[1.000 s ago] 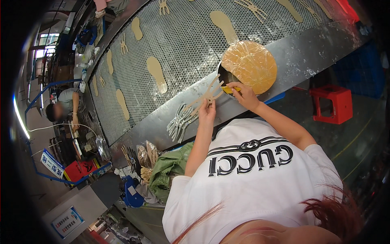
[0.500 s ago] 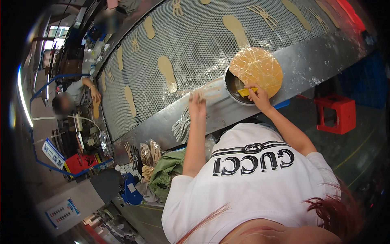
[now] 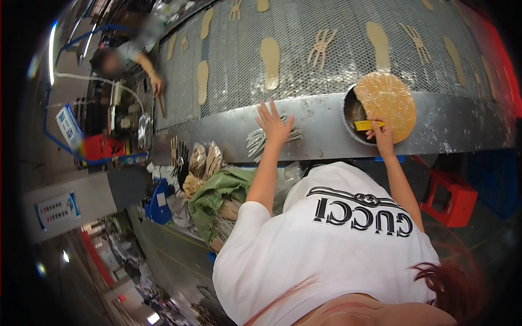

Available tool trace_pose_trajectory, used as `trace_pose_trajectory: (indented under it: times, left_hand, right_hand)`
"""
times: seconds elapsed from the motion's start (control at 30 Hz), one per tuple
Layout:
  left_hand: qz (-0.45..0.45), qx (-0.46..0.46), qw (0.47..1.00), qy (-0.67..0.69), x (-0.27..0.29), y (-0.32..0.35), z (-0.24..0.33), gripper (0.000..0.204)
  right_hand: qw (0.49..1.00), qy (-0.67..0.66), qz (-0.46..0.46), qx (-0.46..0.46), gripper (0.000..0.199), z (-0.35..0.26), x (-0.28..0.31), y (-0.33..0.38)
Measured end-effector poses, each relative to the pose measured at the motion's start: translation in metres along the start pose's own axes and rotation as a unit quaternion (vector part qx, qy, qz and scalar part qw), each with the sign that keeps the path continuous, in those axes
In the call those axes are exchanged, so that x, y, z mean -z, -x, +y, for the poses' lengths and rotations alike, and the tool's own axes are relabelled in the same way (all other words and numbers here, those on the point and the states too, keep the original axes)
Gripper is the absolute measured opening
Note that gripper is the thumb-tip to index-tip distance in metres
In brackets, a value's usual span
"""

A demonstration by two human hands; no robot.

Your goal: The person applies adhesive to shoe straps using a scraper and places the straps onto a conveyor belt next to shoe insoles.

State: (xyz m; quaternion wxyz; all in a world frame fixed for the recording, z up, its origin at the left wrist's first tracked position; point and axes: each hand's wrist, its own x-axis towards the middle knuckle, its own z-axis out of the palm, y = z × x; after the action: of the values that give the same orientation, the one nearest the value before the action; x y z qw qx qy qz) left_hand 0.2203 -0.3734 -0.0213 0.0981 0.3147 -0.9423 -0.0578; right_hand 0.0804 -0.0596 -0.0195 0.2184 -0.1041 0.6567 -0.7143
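My left hand (image 3: 274,126) is open, fingers spread, over a pile of silver-grey strap pieces (image 3: 256,142) on the metal ledge; whether it touches them I cannot tell. In my right hand (image 3: 381,133) is a yellow flat-handled tool (image 3: 367,125), held at the mouth of a round dark pot (image 3: 350,108). An orange-tan disc (image 3: 392,103) under clear wrinkled film covers most of the pot. Beyond the ledge, sole-shaped tan pieces (image 3: 270,62) and pale cut strap pieces (image 3: 322,49) lie on a mesh surface (image 3: 239,81).
At the left end of the mesh a co-worker's hand (image 3: 156,84) holds a brown flat piece (image 3: 161,105). Below the ledge stands a green sack (image 3: 220,190) beside bundled straps (image 3: 198,163). A red stool (image 3: 450,198) stands at right.
My left hand has opened and moved back over the strap pile. A strap piece by it on the ledge now lies on the mesh. My right hand still holds the yellow tool at the pot.
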Motion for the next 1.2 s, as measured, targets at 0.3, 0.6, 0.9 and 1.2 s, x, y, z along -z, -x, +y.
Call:
trace_pose_trajectory:
  times: [0.3, 0.6, 0.9, 1.2]
  left_hand:
    - [-0.076, -0.010, 0.997, 0.007, 0.000, 0.078, -0.078, 0.078]
    - [-0.215, 0.097, 0.971, 0.048, 0.015, 0.029, -0.075, 0.068]
    - [-0.132, 0.063, 0.989, 0.016, 0.039, 0.025, -0.056, 0.066]
    - [-0.059, -0.024, 0.997, 0.046, 0.049, 0.031, -0.026, 0.062]
  right_hand:
    - [0.999, 0.007, -0.002, -0.034, 0.020, -0.009, -0.005, -0.003]
    - [0.996, -0.087, 0.000, -0.024, 0.016, 0.002, 0.002, 0.003]
    - [0.996, -0.085, -0.004, -0.025, 0.016, -0.002, -0.002, 0.000]
    - [0.996, -0.079, -0.024, -0.039, 0.015, 0.001, 0.005, 0.002]
